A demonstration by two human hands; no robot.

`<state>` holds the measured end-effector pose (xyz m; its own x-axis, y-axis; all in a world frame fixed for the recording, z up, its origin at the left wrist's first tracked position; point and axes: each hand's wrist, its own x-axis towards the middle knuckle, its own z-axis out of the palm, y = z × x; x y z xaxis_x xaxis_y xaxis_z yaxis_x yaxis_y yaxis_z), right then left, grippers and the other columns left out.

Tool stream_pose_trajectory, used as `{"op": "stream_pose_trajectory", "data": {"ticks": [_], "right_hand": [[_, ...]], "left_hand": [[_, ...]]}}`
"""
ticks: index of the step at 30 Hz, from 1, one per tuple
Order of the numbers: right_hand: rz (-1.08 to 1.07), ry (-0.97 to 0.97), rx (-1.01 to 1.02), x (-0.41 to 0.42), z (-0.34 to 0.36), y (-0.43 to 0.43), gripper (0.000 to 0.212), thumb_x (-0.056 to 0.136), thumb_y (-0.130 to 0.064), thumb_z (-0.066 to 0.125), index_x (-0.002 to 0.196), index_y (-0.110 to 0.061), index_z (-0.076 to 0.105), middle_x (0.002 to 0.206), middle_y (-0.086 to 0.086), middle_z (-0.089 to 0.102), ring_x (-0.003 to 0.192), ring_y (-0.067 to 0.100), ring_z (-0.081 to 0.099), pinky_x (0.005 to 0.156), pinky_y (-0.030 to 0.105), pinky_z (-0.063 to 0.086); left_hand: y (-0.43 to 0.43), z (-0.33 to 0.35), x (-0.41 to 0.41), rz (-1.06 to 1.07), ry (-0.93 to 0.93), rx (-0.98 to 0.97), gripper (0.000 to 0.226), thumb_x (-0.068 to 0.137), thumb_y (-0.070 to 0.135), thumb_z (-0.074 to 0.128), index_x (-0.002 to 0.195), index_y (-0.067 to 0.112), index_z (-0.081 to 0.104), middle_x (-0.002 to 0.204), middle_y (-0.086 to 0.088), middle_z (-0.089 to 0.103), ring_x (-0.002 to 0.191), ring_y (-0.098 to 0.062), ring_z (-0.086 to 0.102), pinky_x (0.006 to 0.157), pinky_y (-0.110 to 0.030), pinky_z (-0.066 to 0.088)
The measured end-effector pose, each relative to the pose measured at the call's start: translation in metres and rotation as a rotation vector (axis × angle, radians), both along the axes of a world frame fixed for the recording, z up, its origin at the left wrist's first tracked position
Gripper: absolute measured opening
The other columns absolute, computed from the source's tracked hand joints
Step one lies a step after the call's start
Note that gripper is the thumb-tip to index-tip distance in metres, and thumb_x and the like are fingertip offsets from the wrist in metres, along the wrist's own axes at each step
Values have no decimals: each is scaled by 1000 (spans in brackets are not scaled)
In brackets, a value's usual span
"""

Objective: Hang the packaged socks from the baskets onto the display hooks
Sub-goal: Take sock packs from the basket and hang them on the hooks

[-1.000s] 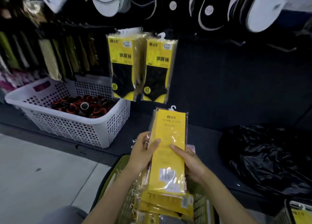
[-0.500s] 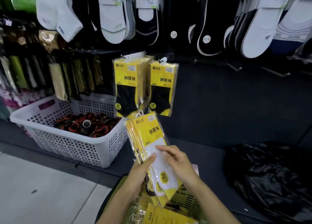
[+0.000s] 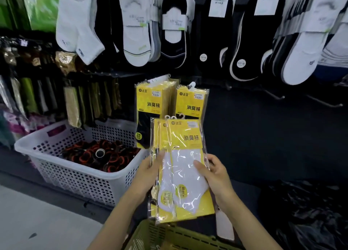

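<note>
Yellow packs (image 3: pixel 185 136) of white socks, a small fanned stack, upright above the green basket (image 3: pixel 169 236), just near of the hung packs (image 3: pixel 148 106). The left hand (image 3: pixel 148 174) grips the stack's left edge, thumb on front; the right hand (image 3: pixel 216 174) pinches its right edge. We judge the step as squaring up before hanging: align the hanger loops (image 3: pixel 174 117) first, then thread all together onto a bare hook (image 3: pixel 275 95) at far right, keeping film from snagging.
</note>
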<state>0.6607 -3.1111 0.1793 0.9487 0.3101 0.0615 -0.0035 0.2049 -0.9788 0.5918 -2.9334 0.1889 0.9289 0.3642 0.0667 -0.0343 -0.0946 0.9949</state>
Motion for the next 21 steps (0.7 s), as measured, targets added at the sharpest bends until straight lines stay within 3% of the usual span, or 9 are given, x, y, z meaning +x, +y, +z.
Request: {"op": "stream_pose_trajectory", "data": {"ticks": [4, 5, 7, 8, 12, 17, 21], "right_hand": [[-109, -92, 57, 15, 13, -1, 8, 91, -14, 61, 99, -14, 58, 78, 4, 74, 64, 14, 69, 53, 25, 54], [-137, -129, 60, 19, 16, -1, 6, 93, -14, 59, 98, -16, 59, 77, 1, 74, 64, 11, 69, 52, 22, 53], [-192, -196, 50, 29, 21, 1, 7, 93, -16, 58, 99, -20, 58, 77, -6, 74, 65, 4, 69, 52, 16, 51], [-210, -213, 47, 35, 24, 4, 8, 93, -17, 58, 99, -22, 58, 79, -7, 74, 68, 5, 70, 53, 17, 52], [-227, -240, 19, 57, 34, 17, 7, 93, -21, 60, 99, -24, 58, 87, -1, 75, 78, 16, 72, 65, 31, 57], [-262, -230, -31, 86, 35, 41, 8, 92, -18, 61, 92, -26, 59, 77, -1, 74, 70, 10, 70, 60, 24, 55], [-391, -90, -38, 112, 31, 58, 8, 89, -17, 65, 83, -21, 62, 82, 3, 71, 74, 16, 67, 66, 30, 54]], "left_hand": [[26, 15, 13, 123, -182, 86, 62, 85, 55, 46, 91, -5, 61, 71, -6, 55, 65, -16, 50, 67, -27, 39], [30, 20, 14, 157, -244, 113, 55, 87, 52, 46, 84, -2, 61, 63, -1, 52, 59, -11, 48, 62, -22, 38], [37, 25, 14, 212, -328, 142, 38, 92, 45, 46, 61, 23, 53, 44, 12, 39, 41, 0, 35, 45, -10, 30], [40, 28, 14, 227, -356, 143, 42, 94, 41, 46, 53, 32, 47, 40, 12, 34, 35, 0, 30, 40, -7, 25], [50, 31, 12, 301, -382, 173, 50, 96, 37, 46, 46, 34, 44, 37, 10, 30, 33, -2, 27, 38, -8, 22], [70, 27, 11, 399, -376, 177, 46, 88, 50, 47, 58, 19, 30, 45, 9, 27, 41, -7, 26, 40, -14, 23], [77, 25, 8, 433, -382, 152, 49, 89, 50, 47, 58, 16, 31, 45, 7, 28, 39, -6, 28, 40, -13, 26]]}}
